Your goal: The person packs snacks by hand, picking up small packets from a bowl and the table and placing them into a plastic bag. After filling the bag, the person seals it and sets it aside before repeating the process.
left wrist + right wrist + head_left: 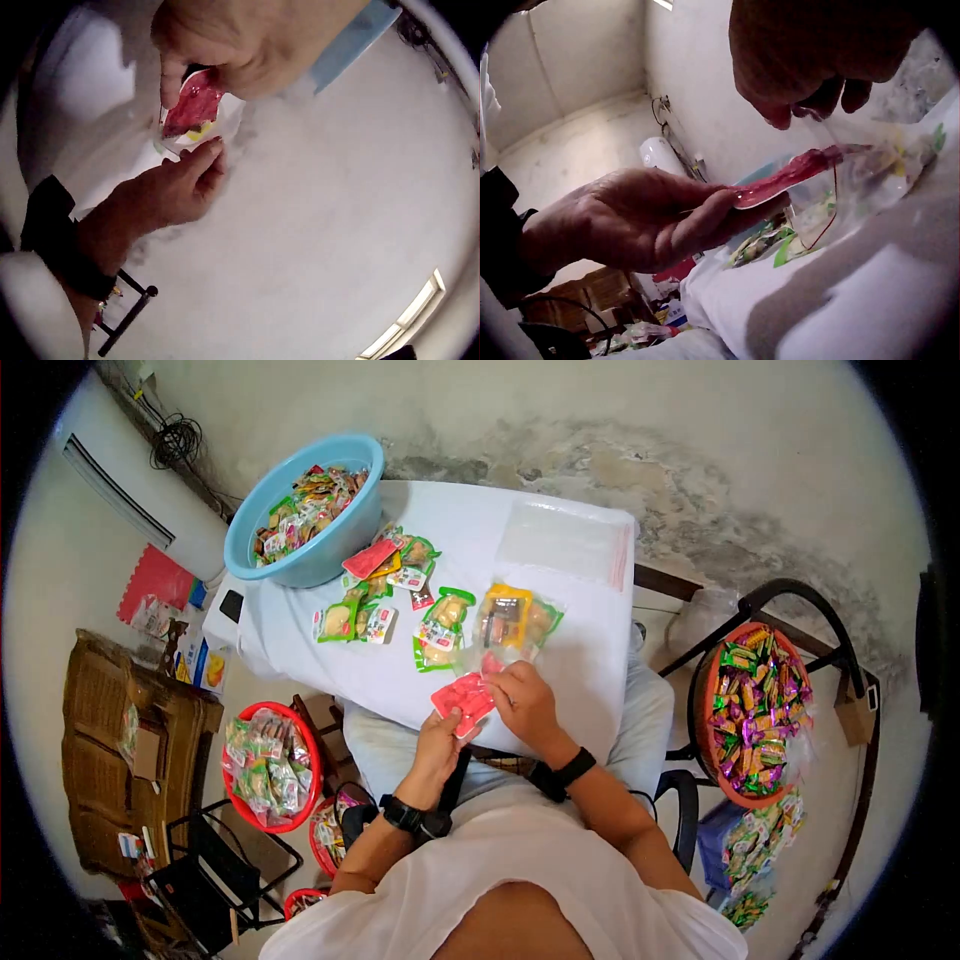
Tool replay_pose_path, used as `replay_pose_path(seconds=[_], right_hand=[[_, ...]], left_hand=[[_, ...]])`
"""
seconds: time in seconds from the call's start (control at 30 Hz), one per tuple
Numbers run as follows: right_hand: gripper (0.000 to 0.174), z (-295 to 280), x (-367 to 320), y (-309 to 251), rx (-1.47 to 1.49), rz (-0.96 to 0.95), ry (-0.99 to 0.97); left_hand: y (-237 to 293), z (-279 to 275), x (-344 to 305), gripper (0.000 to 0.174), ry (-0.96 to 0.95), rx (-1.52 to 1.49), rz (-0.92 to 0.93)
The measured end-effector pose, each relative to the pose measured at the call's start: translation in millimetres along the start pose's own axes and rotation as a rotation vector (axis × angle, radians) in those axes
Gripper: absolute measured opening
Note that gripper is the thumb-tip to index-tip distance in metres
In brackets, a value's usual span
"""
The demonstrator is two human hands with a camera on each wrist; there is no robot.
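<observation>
My left hand (435, 750) pinches a flat red snack packet (463, 703) by its near end, thumb on top in the head view. The packet's far end lies at the mouth of a clear plastic bag (855, 169). Curled fingers of my right hand (524, 705) pinch the bag's edge, just above the packet in the right wrist view. Inside the bag, a yellow-and-dark packet (503, 617) and a green-edged packet (541, 622) show through. Left of the bag lie green-edged packets (443, 622) on the white-covered table (585, 690).
A blue basin (345, 550) full of packets stands at the table's far left corner, with a loose pile of packets (383, 575) beside it. Flat clear bags (565, 542) lie at the far right. Red basins (310, 785) stand lower left; a candy-filled basin (712, 745) sits at right.
</observation>
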State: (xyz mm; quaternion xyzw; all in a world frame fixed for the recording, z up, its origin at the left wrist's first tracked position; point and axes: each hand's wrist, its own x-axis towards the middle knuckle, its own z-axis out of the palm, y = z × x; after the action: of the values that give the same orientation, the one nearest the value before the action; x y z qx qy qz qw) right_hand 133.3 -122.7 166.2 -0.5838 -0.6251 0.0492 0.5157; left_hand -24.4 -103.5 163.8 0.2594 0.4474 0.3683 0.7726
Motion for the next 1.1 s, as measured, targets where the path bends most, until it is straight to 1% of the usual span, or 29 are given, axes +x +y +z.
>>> replay_pose_path(seconds=[0.07,0.13,0.17,0.2,0.23,0.27,0.33,0.4,0.47,0.53,0.67,0.73,0.77,0.83,0.87,0.93,1.1], right_hand=[[0.011,0.3,-0.1,1.8,0.016,-0.013,0.007],[0.012,0.5,1.3,1.9,0.032,-0.027,0.015],[0.011,0.6,1.9,1.8,0.057,-0.024,0.005],[0.011,-0.1,1.8,1.5,0.081,-0.020,-0.007],[0.011,-1.6,1.9,0.9,0.077,-0.019,-0.003],[0.011,-3.2,2.7,-0.2,0.062,-0.015,-0.015],[0.012,-2.5,1.6,0.8,0.044,-0.011,-0.025],[0.014,0.5,-0.9,3.8,0.098,0.035,-0.035],[0.015,-0.7,-0.2,3.0,0.106,0.032,-0.038],[0.015,-0.4,-0.7,3.7,0.117,0.030,-0.043],[0.014,-2.5,-2.6,9.0,0.086,0.071,-0.066],[0.013,-5.2,-1.8,9.2,0.073,0.091,-0.088],[0.013,-5.8,-1.8,9.4,0.057,0.088,-0.089],[0.012,-4.7,-2.8,9.3,0.044,0.088,-0.095],[0.012,-3.5,-4.1,9.1,0.049,0.095,-0.090],[0.012,-2.2,-6.1,8.2,0.054,0.104,-0.089],[0.014,-2.0,-5.9,10.9,0.041,0.061,-0.046]], left_hand=[[-4.2,8.0,13.1,0.029,-0.016,0.019,-0.003],[-6.6,18.0,29.5,0.028,-0.060,-0.108,0.043],[-10.3,17.1,42.0,0.028,-0.064,-0.104,0.043],[-16.7,14.1,56.8,0.028,-0.110,-0.103,0.030],[-19.8,15.8,66.4,0.028,-0.155,-0.104,0.016],[-23.5,17.3,74.9,0.028,-0.160,-0.103,0.015],[-23.6,27.7,83.4,0.028,-0.242,-0.091,-0.019],[-20.1,38.8,84.8,0.026,-0.262,-0.070,-0.020],[-24.6,41.4,94.2,0.023,-0.276,-0.050,-0.020],[-37.3,35.9,116.1,0.022,-0.390,-0.162,-0.004],[-42.0,38.2,117.9,0.028,-0.364,-0.129,0.028],[-40.2,30.3,127.9,0.029,-0.312,0.315,0.130],[-41.6,26.2,130.9,0.029,-0.309,0.315,0.129],[-29.0,33.0,118.5,0.029,-0.293,0.400,0.213],[-25.4,35.8,112.6,0.029,-0.286,0.399,0.209],[-22.6,40.3,104.6,0.026,-0.310,0.242,0.155],[-39.4,39.6,112.8,0.020,-0.294,0.111,0.134]])
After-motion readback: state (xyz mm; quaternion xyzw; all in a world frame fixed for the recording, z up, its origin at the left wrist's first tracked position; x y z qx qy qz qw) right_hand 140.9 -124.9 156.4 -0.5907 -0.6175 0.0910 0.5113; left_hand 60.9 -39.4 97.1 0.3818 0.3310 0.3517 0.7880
